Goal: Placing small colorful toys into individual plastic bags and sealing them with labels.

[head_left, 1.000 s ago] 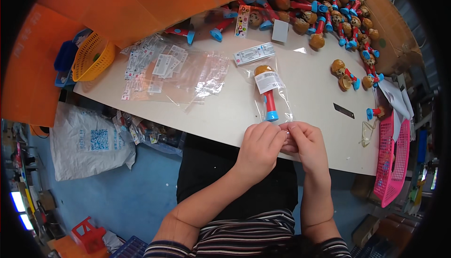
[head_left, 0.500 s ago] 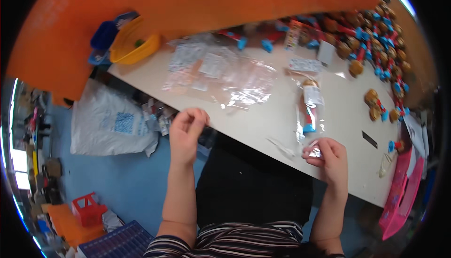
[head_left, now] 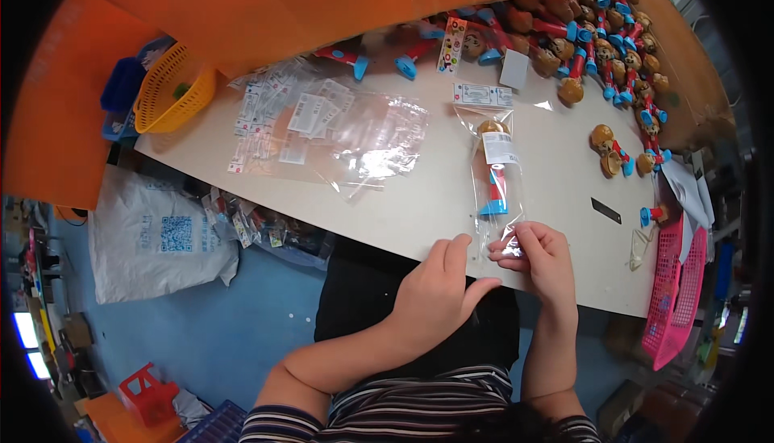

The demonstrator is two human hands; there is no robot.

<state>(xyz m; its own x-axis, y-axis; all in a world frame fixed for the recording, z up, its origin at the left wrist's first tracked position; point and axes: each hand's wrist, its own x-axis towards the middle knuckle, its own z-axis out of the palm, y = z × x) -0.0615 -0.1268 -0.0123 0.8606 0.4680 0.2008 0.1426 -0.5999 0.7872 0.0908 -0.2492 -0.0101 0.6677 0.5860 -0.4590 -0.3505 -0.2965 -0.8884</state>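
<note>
A transparent plastic bag [head_left: 476, 229] lies on the table with a toy figure [head_left: 497, 178] inside. The figure has a brown rounded head, a red body and a blue base, and a white label [head_left: 501, 149] covers part of it. A printed header card [head_left: 484, 95] tops the bag's far end. My right hand [head_left: 544, 262] pinches the bag's near end between thumb and fingers. Just left of that end is my left hand [head_left: 435, 294], its fingers stretched and thumb apart, holding nothing. Whether its fingertips touch the plastic I cannot tell.
Flat transparent bags [head_left: 387, 137] and labels [head_left: 310, 112] spread across the table's left part. Many toy figures [head_left: 625, 64] pile up at the back right. A yellow basket [head_left: 173, 92] stands far left, a pink basket [head_left: 673, 298] at the right edge. A white sack [head_left: 161, 237] is below the table.
My left hand has come rightward from beyond the table's left front edge to beside the bag's near end, its fingers opening out. My right hand still pinches the bag. The view has shifted slightly.
</note>
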